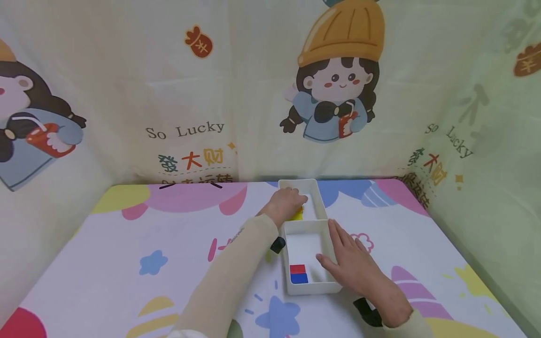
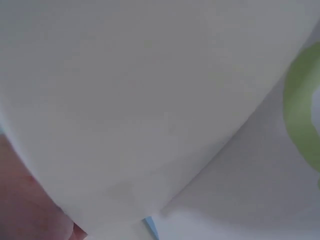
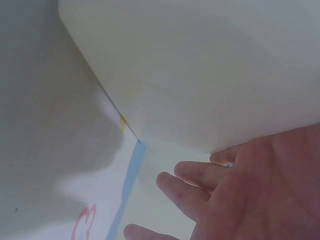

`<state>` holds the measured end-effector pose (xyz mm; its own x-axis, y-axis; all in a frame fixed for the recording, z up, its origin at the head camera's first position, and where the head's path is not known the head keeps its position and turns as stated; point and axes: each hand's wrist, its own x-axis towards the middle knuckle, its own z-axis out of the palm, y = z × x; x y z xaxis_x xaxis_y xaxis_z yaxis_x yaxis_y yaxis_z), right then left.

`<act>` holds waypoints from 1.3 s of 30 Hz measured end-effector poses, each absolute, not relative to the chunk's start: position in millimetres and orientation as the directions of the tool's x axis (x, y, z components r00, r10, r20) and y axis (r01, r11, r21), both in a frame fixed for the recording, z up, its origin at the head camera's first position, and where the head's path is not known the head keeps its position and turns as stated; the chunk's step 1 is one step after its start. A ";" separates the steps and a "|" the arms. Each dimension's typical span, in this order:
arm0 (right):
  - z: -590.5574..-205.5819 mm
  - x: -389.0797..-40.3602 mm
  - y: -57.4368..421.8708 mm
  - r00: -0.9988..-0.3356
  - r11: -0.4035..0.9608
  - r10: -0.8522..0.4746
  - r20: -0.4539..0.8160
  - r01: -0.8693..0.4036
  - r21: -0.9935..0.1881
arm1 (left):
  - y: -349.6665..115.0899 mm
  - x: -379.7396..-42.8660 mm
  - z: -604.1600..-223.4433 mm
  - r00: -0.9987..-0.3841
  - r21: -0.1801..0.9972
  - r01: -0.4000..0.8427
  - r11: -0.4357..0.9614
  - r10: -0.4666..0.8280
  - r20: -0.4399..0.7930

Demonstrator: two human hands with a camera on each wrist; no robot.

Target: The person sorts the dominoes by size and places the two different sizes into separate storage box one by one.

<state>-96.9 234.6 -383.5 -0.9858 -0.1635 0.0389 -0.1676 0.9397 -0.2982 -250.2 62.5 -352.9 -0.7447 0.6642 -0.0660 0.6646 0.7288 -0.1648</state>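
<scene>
Two white boxes stand end to end on the table. My left hand (image 1: 284,205) reaches over the left wall of the far box (image 1: 320,202), its fingers bent down inside. Something yellow (image 1: 297,214) shows beneath that hand; I cannot tell whether the fingers grip it. At the right wall of the near box (image 1: 313,288) lies my right hand (image 1: 359,267), fingers straight and thumb spread over the rim. A red block (image 1: 297,269) and a blue block (image 1: 299,278) sit together in the near box's front left corner. Box walls fill most of both wrist views.
The table (image 1: 190,281) has a printed cloth with coloured shapes. Patterned curtains (image 1: 253,94) hang behind it and on both sides. A black wrist strap (image 1: 277,245) on the left arm is close beside the near box's left wall.
</scene>
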 end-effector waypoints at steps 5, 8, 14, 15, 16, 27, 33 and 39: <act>-383.9 -95.8 235.5 -0.986 0.939 -0.162 0.027 -0.162 -0.303 | 62.6 -247.2 -352.6 -0.723 -0.237 0.684 0.690 0.685 -0.092; -384.7 -95.7 235.8 -0.987 0.939 -0.161 0.024 -0.160 -0.303 | 61.2 -246.8 -352.6 -0.716 -0.218 0.692 0.688 0.693 -0.084; -385.1 -95.6 233.1 -0.985 0.938 -0.169 0.031 -0.170 -0.302 | 47.7 -245.5 -348.1 -0.686 -0.163 0.718 0.677 0.728 0.002; -384.8 -95.2 232.7 -0.985 0.938 -0.169 0.026 -0.169 -0.303 | 44.9 -245.0 -347.1 -0.682 -0.141 0.722 0.678 0.731 0.022; -384.3 -95.1 232.6 -0.985 0.937 -0.168 0.023 -0.167 -0.307 | 41.9 -243.6 -345.5 -0.681 -0.112 0.724 0.680 0.731 0.040; -384.4 -95.6 232.3 -0.989 0.940 -0.148 -0.011 -0.137 -0.313 | -1.9 -215.9 -344.8 -0.685 0.133 0.728 0.673 0.702 0.197; -382.2 -95.6 231.5 -0.990 0.943 -0.143 -0.015 -0.132 -0.305 | -25.8 -197.0 -347.2 -0.679 0.206 0.732 0.650 0.666 0.310; -379.6 -94.9 230.8 -0.989 0.944 -0.144 -0.027 -0.129 -0.304 | -47.3 -170.2 -357.6 -0.741 0.235 0.661 0.712 0.570 0.356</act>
<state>-94.9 230.8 -379.6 -0.9892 -0.1442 -0.0266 -0.1294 0.9438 -0.3042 -170.2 -47.3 -357.6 -0.7407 0.5700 0.3556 0.6612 0.7123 0.2354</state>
